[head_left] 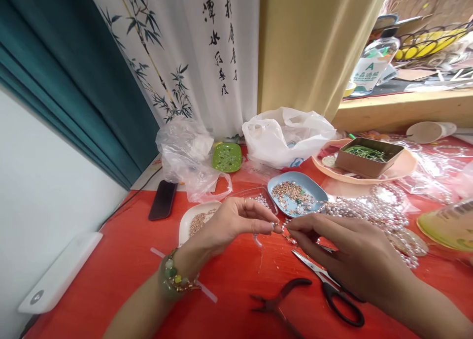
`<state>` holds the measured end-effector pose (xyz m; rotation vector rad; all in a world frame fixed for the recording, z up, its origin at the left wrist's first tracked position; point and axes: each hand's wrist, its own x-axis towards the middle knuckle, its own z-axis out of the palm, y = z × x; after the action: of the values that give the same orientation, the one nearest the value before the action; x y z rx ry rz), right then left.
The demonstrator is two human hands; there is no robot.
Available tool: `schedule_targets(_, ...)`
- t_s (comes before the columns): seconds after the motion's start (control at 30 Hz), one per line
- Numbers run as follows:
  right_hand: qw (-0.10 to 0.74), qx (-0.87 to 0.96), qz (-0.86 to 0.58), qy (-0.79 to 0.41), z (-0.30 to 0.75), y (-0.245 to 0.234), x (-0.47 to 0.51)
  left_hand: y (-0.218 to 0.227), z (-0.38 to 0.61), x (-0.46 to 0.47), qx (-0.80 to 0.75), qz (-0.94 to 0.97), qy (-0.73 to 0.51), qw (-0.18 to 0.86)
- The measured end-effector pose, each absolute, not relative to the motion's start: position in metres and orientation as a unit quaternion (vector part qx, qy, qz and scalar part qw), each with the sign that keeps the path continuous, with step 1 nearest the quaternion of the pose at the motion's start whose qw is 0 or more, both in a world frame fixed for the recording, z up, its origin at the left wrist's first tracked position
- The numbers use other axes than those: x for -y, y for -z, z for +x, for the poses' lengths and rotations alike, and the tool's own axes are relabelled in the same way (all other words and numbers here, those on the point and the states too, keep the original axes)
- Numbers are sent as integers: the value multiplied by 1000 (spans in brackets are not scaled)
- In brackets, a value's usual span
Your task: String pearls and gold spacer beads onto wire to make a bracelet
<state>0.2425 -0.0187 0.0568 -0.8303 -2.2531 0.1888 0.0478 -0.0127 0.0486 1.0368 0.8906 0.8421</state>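
My left hand (pixel 231 223) pinches small beads, one pearly and one gold, between thumb and fingertips. Close beside it, my right hand (pixel 356 243) has its thumb and forefinger pressed together on a short string of beads (pixel 287 234) that spans the gap and dangles a little. The thread itself is too fine to make out. Under the right hand lie scissors (pixel 338 297) with black handles, partly covered by it. Dark-handled pliers (pixel 273 304) rest open on the red table (pixel 229 289). A blue dish (pixel 275 181) of gold and pearly beads sits just beyond the fingertips.
A white dish (pixel 184 225) of gold beads is partly behind my left wrist. Pearly bead strands (pixel 388 218) are heaped at right, near a tin (pixel 354 165) on a pink tray (pixel 408 169). Plastic bags (pixel 284 137), a green dish (pixel 226 156) and a phone (pixel 162 200) stand farther back.
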Motion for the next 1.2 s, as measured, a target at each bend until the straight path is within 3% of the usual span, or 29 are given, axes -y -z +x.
schedule_targets(0.3, 342, 885, -315, -4, 243, -61, 21, -53, 48, 16, -421, 528, -369, 638)
schedule_targets(1.2, 337, 886, -320, 3, 239, -57, 29, -60, 56, 30, -473, 577, -427, 511)
